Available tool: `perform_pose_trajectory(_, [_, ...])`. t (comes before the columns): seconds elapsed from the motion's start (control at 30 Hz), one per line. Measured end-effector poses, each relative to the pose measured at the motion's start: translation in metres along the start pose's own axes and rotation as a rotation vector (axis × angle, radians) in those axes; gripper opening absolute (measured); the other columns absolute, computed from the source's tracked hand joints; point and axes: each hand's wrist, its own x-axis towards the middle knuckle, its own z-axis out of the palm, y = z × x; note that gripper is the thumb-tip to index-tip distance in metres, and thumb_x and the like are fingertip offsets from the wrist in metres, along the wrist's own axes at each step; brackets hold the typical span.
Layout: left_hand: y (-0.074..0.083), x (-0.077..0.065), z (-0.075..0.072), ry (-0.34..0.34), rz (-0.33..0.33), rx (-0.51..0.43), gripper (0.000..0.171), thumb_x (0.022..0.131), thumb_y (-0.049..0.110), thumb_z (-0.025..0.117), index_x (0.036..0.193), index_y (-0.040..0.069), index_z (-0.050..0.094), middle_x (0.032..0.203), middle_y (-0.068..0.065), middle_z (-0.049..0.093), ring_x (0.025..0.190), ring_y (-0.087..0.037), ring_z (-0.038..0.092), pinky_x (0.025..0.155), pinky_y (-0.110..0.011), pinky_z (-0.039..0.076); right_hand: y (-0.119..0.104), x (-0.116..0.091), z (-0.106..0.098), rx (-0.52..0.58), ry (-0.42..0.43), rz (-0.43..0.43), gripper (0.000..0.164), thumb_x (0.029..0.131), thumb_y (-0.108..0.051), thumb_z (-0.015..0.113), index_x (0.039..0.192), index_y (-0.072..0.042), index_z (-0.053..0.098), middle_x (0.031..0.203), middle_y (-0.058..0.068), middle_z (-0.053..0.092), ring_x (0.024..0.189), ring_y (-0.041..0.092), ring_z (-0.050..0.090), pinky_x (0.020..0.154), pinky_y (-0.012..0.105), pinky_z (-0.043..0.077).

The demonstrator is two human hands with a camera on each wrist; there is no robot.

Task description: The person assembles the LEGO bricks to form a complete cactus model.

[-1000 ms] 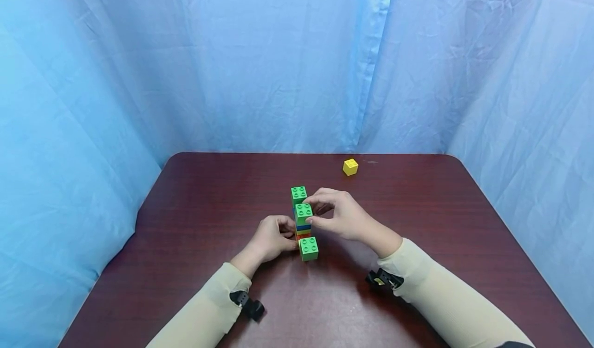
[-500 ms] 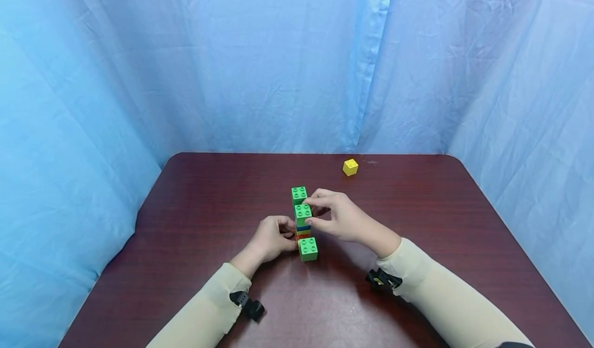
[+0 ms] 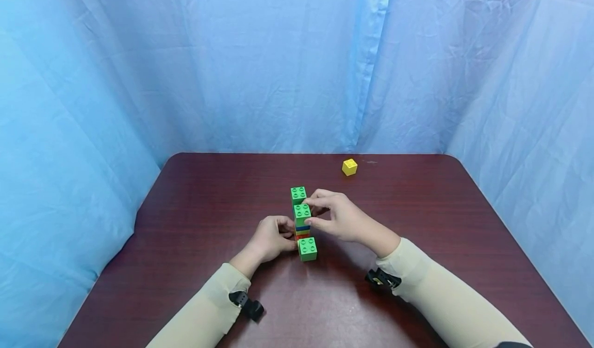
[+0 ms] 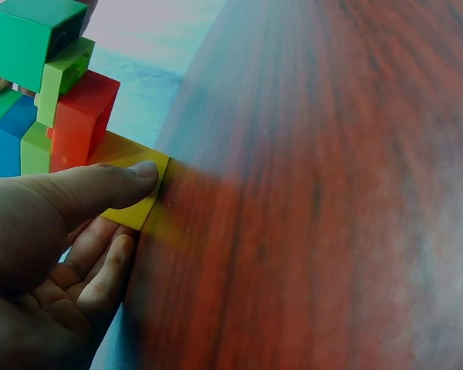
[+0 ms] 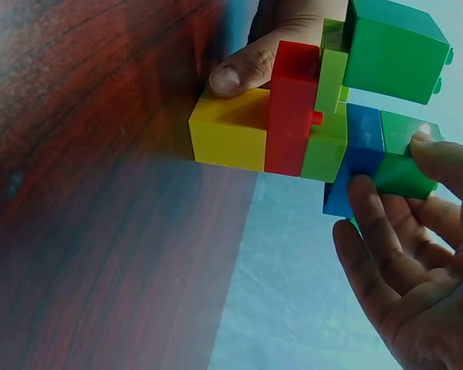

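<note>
A brick tower stands on the table. At its base is a yellow brick [image 5: 228, 139], under a red brick [image 5: 292, 116] and lime bricks [image 5: 324, 150]. Higher up come a blue brick [image 5: 363, 146] and the middle green brick [image 3: 302, 214]. A front green brick [image 3: 307, 250] juts toward me on a lime piece; a rear green brick [image 3: 298, 193] is on the far side. My left hand [image 3: 269, 238] grips the yellow brick, thumb on its near face. My right hand [image 3: 341, 216] pinches the middle green brick between thumb and fingers. The rear joints are largely hidden.
A loose yellow brick [image 3: 349, 167] lies near the far edge of the dark red-brown table [image 3: 223, 178]. Blue curtains [image 3: 260, 69] hang behind the table and along both sides. A small black camera [image 3: 252, 309] is strapped to the left sleeve.
Between one second and half a second ago, my right hand and the middle green brick shifted very slightly left and down. Since then both hands look still, keeping their holds.
</note>
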Motion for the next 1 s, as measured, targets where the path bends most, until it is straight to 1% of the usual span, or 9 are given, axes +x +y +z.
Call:
perform_pose_trajectory(0.2, [-0.0005,0.0003,0.0011,0.0,0.004,-0.002,0.026,0.075,-0.001,0.091,0.094,0.009,0.076,0.095,0.001,0.076,0.093,-0.011,0.073,0.082,-0.027,0.061,0.0021,-0.001,0.0002,0.005,0.007,0.004,0.038,0.098,-0.024,0.078,0.133,-0.013,0.071,0.109,-0.009,0.062,0.07,0.014,0.054,0.056,0.026,0.048])
perform_pose_trajectory(0.4, [-0.0003,0.0003,0.0016,0.0,0.006,-0.003,0.026,0.075,-0.001,0.091,0.093,0.009,0.076,0.094,0.002,0.075,0.092,-0.011,0.072,0.081,-0.026,0.061,0.0007,-0.0025,0.0012,0.025,0.02,0.009,0.037,0.097,-0.021,0.079,0.132,-0.012,0.072,0.108,-0.009,0.062,0.073,0.014,0.055,0.058,0.029,0.05])
perform_pose_trajectory(0.5, [0.0003,0.0006,0.0012,0.002,0.004,-0.002,0.026,0.075,-0.001,0.091,0.093,0.009,0.076,0.094,0.002,0.075,0.092,-0.011,0.072,0.082,-0.026,0.061,-0.0007,-0.0021,0.0016,0.059,0.022,0.025,0.038,0.096,-0.019,0.079,0.132,-0.01,0.072,0.107,-0.007,0.062,0.078,0.012,0.059,0.067,0.028,0.057])
perform_pose_trajectory(0.63, [0.0004,0.0002,-0.0001,0.004,0.002,0.004,0.026,0.076,-0.001,0.091,0.094,0.009,0.076,0.094,0.002,0.075,0.092,-0.011,0.072,0.082,-0.026,0.061,-0.0037,-0.0014,0.003,0.102,0.015,0.069,0.039,0.096,-0.016,0.079,0.133,-0.008,0.07,0.107,-0.005,0.061,0.084,0.01,0.066,0.079,0.028,0.061])
perform_pose_trajectory(0.77, [-0.0011,-0.0001,-0.0008,0.003,0.003,0.007,0.026,0.075,0.0,0.092,0.093,0.009,0.076,0.093,0.002,0.075,0.092,-0.01,0.072,0.081,-0.026,0.061,-0.0054,-0.0014,0.0037,0.112,0.013,0.098,0.04,0.096,-0.017,0.079,0.133,-0.008,0.07,0.11,-0.005,0.063,0.09,0.009,0.069,0.08,0.029,0.061])
perform_pose_trajectory(0.9, [-0.003,-0.0003,-0.0012,0.003,0.005,0.005,0.026,0.075,0.0,0.092,0.093,0.009,0.076,0.093,0.002,0.075,0.091,-0.01,0.072,0.082,-0.026,0.06,-0.0041,-0.0023,0.0043,0.137,0.022,0.118,0.04,0.094,-0.017,0.081,0.132,-0.012,0.07,0.114,-0.007,0.066,0.099,0.009,0.069,0.082,0.032,0.062])
perform_pose_trajectory(1.0, [-0.0034,-0.0007,-0.0014,0.003,0.009,0.004,0.026,0.075,0.0,0.092,0.093,0.009,0.076,0.093,0.002,0.075,0.091,-0.01,0.072,0.082,-0.026,0.06,0.0004,-0.0042,0.0054,0.18,0.038,0.132,0.04,0.092,-0.017,0.084,0.13,-0.015,0.071,0.113,-0.007,0.067,0.099,0.01,0.07,0.083,0.034,0.062])
